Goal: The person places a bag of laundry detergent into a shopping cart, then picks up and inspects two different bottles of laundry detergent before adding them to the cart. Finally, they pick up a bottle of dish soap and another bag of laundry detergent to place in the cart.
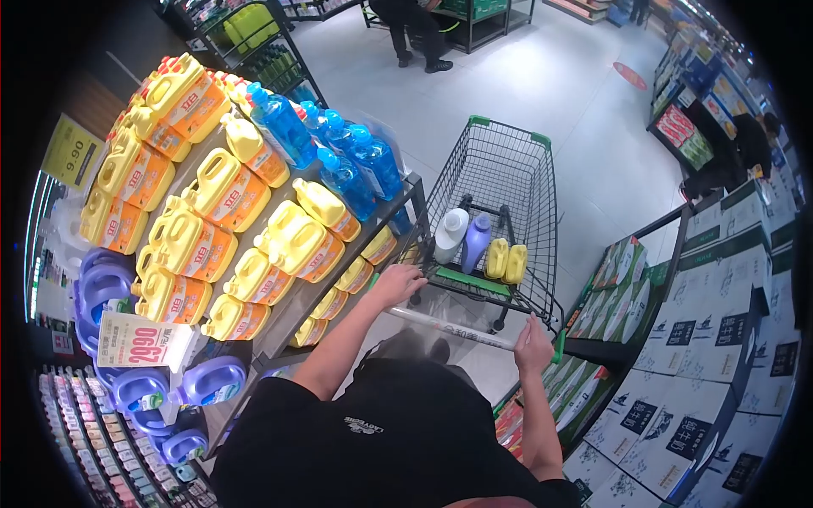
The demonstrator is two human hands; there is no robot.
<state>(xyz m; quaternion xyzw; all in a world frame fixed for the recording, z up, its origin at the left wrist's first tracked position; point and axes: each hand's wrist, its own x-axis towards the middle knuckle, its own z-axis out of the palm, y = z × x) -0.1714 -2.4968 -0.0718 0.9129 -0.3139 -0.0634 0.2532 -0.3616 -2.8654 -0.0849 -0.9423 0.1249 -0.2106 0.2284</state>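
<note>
A wire shopping cart with green corners stands in front of me. My right hand is closed around the right end of its pale handle. At the handle's left end, my left hand is curled over the cart's near corner; its fingertips are only partly visible. Inside the cart, at the near end, are a white bottle, a purple bottle and two yellow jugs side by side.
To my left, a stepped display holds yellow detergent jugs, blue bottles and purple jugs. Stacked milk cartons line my right. Pale floor lies ahead, with a person beside a far shelf.
</note>
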